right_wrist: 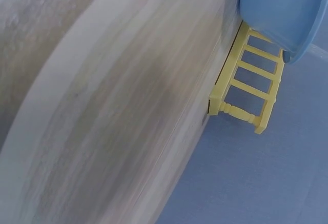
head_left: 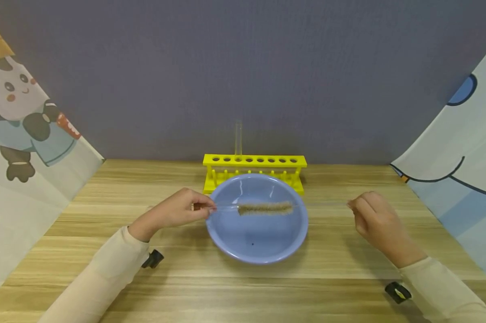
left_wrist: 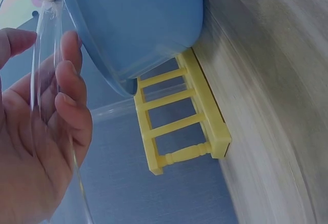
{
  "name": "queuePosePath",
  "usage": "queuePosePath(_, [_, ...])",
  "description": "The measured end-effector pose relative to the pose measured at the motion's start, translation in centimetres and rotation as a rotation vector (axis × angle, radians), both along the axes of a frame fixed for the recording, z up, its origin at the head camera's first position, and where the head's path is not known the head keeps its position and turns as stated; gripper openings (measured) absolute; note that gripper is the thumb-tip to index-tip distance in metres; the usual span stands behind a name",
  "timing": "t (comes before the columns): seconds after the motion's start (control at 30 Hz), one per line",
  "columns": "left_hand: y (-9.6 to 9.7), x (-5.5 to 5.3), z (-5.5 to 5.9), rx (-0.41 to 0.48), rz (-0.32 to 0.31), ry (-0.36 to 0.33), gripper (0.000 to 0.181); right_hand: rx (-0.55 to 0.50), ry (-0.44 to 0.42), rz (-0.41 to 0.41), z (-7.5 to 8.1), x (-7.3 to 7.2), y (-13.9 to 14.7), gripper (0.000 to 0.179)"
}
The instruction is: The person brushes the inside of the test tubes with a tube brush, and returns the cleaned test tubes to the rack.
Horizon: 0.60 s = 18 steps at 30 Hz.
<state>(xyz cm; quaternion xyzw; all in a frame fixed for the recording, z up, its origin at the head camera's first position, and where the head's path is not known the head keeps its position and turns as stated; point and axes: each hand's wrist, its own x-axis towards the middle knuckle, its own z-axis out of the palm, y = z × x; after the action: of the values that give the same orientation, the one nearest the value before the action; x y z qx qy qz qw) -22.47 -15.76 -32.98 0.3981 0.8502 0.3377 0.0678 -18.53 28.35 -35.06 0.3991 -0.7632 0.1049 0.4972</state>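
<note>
Over the blue basin point(head_left: 251, 253), my left hand point(head_left: 182, 208) holds a clear glass test tube point(head_left: 226, 208) lying level. Seen from the left wrist, the tube point(left_wrist: 36, 88) runs between the thumb and curled fingers. A test tube brush point(head_left: 265, 208) with tan bristles lines up with the tube, its bristle end right at the tube's mouth. To the right of the basin, my right hand point(head_left: 376, 220) pinches the far end of the brush's thin wire handle point(head_left: 327, 204). The right wrist view does not show that hand.
Behind the basin stands a yellow test tube rack point(head_left: 255, 160), partly hidden by the rim. Another clear test tube point(head_left: 238, 139) stands upright in it. A grey wall point(head_left: 243, 67) rises at the back of the wooden table point(head_left: 331, 260).
</note>
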Motion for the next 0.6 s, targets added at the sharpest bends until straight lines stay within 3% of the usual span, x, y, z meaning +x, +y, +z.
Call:
queuePosePath(0.27, [-0.23,0.06,-0.08,0.011,-0.001,0.044,0.021,0.011,-0.069,0.010,-0.26,0.06,0.17,0.035])
queuePosePath(0.6, [-0.06,0.16,-0.15,0.020,-0.013,0.071,0.020,0.006,-0.076,0.026,-0.06,0.46,0.03,0.038])
